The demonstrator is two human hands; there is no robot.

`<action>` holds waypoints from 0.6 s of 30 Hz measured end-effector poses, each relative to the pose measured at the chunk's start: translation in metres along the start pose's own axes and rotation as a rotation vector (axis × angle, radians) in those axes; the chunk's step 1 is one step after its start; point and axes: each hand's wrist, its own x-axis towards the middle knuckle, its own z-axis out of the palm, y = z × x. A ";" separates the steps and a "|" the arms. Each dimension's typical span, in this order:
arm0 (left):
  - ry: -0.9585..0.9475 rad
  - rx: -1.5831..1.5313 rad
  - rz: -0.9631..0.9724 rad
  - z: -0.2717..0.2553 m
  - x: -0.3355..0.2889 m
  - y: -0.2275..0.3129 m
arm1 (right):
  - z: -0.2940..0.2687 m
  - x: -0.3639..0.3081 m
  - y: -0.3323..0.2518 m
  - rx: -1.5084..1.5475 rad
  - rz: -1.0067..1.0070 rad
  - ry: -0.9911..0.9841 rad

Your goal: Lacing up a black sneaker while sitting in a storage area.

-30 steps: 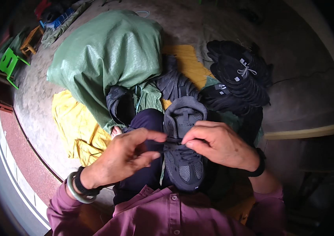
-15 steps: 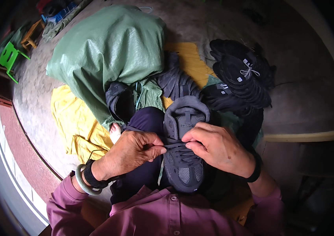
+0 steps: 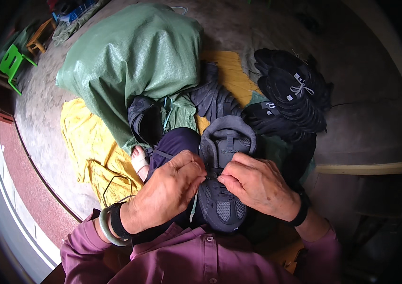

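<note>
A dark grey sneaker rests across my lap, its toe pointing toward me and its padded collar away. Both hands meet over its lacing. My left hand is closed, thumb and fingers pinching the dark shoelace at the left side of the tongue. From the right, my right hand pinches the lace too, its fingertips a small gap from the left ones. A loose length of lace sticks out beyond my left hand, above the knee. The exact loops under my fingers are hidden.
A big green woven sack bulges at the far left, with yellow sheeting beside it. Black shoes are heaped at the far right. Another dark shoe lies against the sack. A green chair stands far left.
My left hand has turned and come in toward the right, its knuckles now up and its fingertips close to the right hand's. The lace between them shows less; the shoe has shifted slightly.
</note>
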 end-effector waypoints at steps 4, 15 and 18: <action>-0.006 -0.174 -0.178 0.013 -0.011 -0.014 | 0.002 0.001 0.001 -0.002 0.034 -0.002; 0.057 -0.369 -0.365 0.024 -0.016 -0.026 | 0.010 0.002 0.002 0.052 0.044 0.104; 0.057 -0.388 -0.383 0.025 -0.015 -0.025 | 0.014 0.001 0.001 0.043 0.040 0.138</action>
